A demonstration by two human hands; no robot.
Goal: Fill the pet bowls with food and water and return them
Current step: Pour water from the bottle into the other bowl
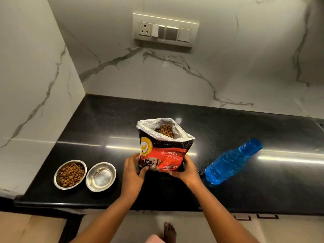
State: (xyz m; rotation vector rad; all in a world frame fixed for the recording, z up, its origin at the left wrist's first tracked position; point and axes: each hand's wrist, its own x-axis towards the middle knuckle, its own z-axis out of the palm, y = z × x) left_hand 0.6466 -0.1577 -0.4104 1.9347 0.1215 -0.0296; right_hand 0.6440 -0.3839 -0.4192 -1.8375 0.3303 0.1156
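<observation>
An open bag of puppy food [164, 148] stands upright on the black counter [108, 120], its foil mouth showing kibble inside. My left hand [133, 170] grips its lower left corner and my right hand [187, 168] grips its lower right corner. To the left sit two steel bowls side by side: the far-left bowl [70, 174] holds kibble, and the other bowl [101, 176] has no kibble in it. A blue plastic water bottle [231, 161] lies on its side to the right of the bag.
Marble walls close the counter on the left and at the back, with a switch panel [165, 29] on the back wall. The counter's front edge runs just below my wrists. A bare foot [169, 232] shows on the floor below.
</observation>
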